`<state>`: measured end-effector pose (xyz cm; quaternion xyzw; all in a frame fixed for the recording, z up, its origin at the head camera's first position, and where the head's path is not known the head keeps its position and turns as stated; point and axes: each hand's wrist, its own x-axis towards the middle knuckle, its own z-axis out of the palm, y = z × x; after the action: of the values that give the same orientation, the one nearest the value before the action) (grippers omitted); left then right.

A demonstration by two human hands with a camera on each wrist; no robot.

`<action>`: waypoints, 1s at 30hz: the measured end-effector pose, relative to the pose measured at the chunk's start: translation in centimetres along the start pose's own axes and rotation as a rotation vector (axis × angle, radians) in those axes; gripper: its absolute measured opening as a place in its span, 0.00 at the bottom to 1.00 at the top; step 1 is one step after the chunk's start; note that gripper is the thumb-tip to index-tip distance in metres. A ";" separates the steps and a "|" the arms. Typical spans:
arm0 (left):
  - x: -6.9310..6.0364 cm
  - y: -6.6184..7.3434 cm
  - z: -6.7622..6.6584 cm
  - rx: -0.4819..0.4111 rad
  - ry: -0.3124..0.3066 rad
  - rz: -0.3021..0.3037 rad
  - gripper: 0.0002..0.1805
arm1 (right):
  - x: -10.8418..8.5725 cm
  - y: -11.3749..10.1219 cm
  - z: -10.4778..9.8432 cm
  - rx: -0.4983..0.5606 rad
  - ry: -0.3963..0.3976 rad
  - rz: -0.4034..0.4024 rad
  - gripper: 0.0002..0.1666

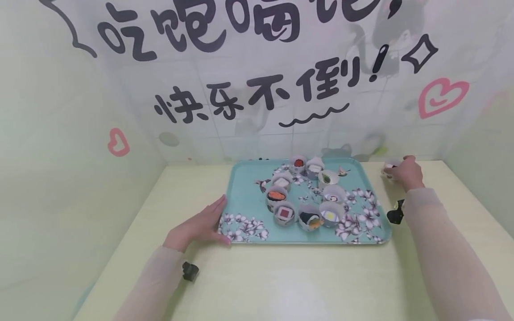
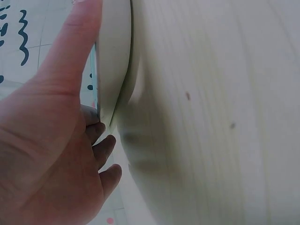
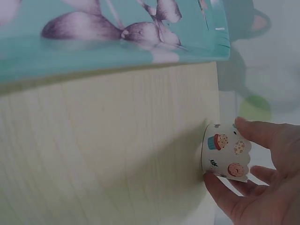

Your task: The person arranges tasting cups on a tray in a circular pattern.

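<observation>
A muffin-printed paper baking cup (image 3: 225,151) stands on the table to the right of the tray. My right hand (image 1: 408,173) grips this cup between thumb and fingers, and something dark shows inside it in the head view. At the left front corner of the turquoise floral tray (image 1: 246,178), my left hand (image 1: 201,226) rests against the edge with thumb and fingers spread. Several paper cups form a ring on the tray. Among them are one with an orange-topped piece (image 1: 276,195), one with a dark-red square (image 1: 284,213) and one with a dark wrapped piece (image 1: 310,217).
The pale wooden table (image 1: 289,281) meets a translucent sheet (image 1: 257,142) with black lettering at the back. Pale side walls (image 1: 52,178) flank it. Black camera mounts sit at the left wrist (image 1: 190,271) and right wrist (image 1: 395,213).
</observation>
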<state>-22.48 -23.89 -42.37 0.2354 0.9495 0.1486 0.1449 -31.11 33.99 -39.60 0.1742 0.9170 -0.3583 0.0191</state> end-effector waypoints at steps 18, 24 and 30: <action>0.0 0.0 0.0 0.004 -0.001 0.010 0.75 | -0.5 0.0 -0.3 0.003 0.000 -0.025 0.45; 0.1 0.0 -0.1 0.012 0.004 0.011 0.74 | -1.3 -0.9 -0.3 0.020 0.008 -0.093 0.45; 0.1 0.1 -0.2 0.042 0.008 0.008 0.74 | -2.1 -2.4 -0.1 0.031 0.002 -0.140 0.45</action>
<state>-22.64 -23.82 -42.17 0.2417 0.9520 0.1300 0.1356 -29.88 31.78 -37.59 0.1105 0.9212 -0.3729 -0.0097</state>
